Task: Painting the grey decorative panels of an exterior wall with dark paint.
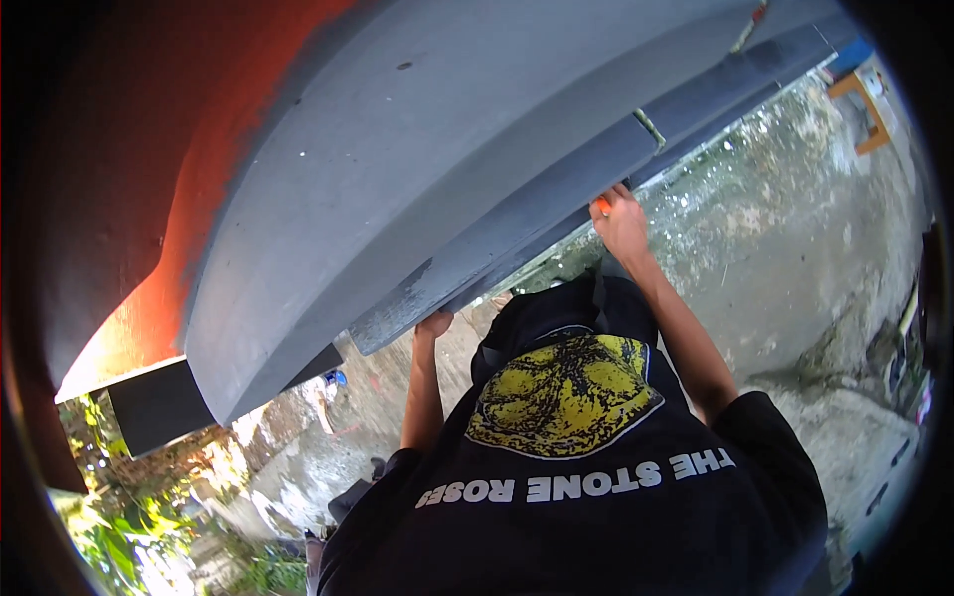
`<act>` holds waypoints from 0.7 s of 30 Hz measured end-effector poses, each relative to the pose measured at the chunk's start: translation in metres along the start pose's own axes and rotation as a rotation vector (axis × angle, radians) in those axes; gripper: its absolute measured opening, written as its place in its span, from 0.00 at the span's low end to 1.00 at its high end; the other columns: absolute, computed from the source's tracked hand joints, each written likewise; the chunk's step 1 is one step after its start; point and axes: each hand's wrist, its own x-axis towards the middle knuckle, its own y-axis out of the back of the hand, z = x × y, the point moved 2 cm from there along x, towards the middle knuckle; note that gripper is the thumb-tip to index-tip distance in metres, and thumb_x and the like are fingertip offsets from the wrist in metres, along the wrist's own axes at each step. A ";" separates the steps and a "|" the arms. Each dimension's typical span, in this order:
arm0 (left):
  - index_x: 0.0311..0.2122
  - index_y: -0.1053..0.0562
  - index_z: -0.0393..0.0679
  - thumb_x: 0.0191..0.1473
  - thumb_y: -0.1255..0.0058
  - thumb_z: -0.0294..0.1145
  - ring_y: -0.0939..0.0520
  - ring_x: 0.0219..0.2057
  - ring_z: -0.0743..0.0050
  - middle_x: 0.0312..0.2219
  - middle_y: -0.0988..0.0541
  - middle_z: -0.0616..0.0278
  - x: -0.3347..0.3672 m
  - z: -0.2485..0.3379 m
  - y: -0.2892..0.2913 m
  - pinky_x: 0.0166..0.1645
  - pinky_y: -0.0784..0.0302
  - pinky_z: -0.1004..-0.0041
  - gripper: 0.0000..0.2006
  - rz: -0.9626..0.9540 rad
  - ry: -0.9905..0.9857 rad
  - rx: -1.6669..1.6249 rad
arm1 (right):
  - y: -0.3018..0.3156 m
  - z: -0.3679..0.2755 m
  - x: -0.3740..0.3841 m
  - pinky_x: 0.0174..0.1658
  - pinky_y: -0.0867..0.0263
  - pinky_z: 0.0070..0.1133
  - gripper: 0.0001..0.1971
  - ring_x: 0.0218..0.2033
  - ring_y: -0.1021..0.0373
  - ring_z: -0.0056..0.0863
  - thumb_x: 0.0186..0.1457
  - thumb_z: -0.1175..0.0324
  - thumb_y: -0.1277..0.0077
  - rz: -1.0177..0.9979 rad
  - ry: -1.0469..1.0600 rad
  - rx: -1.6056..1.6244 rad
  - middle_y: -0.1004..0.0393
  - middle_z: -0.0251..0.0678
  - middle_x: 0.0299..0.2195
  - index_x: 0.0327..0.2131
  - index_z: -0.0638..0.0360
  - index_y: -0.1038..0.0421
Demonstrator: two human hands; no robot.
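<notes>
A long dark grey beam runs slantwise below a large, smooth grey hull-like body. My left hand touches the beam's lower edge near its left end; its fingers are mostly hidden behind that edge. Farther right, my right hand is closed around a small orange thing and held up against the underside of the same beam. Only a bit of orange shows between the fingers, so its kind cannot be made out. Both forearms reach up from the lower part of the view.
Orange paint covers the upper left surface. Short rope ties hang at the beam. Stained concrete ground stretches below, with a wooden stool-like frame at the far right. A black panel and green plants are at left.
</notes>
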 end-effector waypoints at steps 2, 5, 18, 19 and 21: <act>0.54 0.34 0.38 0.44 0.52 0.50 0.37 0.58 0.49 0.53 0.33 0.40 0.021 -0.066 -0.035 0.63 0.45 0.66 0.34 0.075 -0.004 0.118 | -0.012 -0.016 -0.006 0.40 0.32 0.33 0.10 0.36 0.30 0.46 0.44 0.73 0.47 -0.028 0.059 0.006 0.28 0.44 0.33 0.33 0.62 0.27; 0.49 0.31 0.33 0.42 0.51 0.50 0.31 0.54 0.46 0.49 0.30 0.36 0.011 -0.040 -0.027 0.59 0.39 0.64 0.33 -0.072 0.137 0.100 | -0.050 -0.031 -0.034 0.42 0.32 0.33 0.11 0.37 0.29 0.45 0.39 0.74 0.48 -0.212 0.169 -0.120 0.28 0.46 0.33 0.32 0.65 0.27; 0.60 0.48 0.29 0.39 0.49 0.47 0.33 0.57 0.49 0.54 0.34 0.38 -0.021 -0.009 -0.029 0.58 0.36 0.66 0.46 -0.058 0.309 -0.064 | -0.054 0.020 -0.032 0.30 0.30 0.23 0.08 0.25 0.25 0.32 0.49 0.69 0.46 -0.084 -0.166 0.552 0.24 0.46 0.25 0.32 0.62 0.24; 0.60 0.48 0.29 0.39 0.49 0.47 0.33 0.57 0.49 0.54 0.34 0.38 -0.019 -0.008 -0.030 0.58 0.36 0.66 0.46 -0.063 0.307 -0.060 | -0.043 0.048 -0.021 0.30 0.31 0.24 0.08 0.25 0.25 0.30 0.49 0.68 0.46 -0.030 -0.200 0.603 0.23 0.45 0.25 0.32 0.61 0.23; 0.60 0.50 0.28 0.39 0.49 0.46 0.33 0.56 0.49 0.53 0.34 0.38 -0.017 -0.013 -0.034 0.58 0.36 0.66 0.46 -0.057 0.288 -0.001 | -0.010 0.069 0.000 0.30 0.31 0.26 0.09 0.25 0.25 0.35 0.48 0.70 0.47 0.137 -0.076 0.329 0.24 0.45 0.26 0.34 0.61 0.24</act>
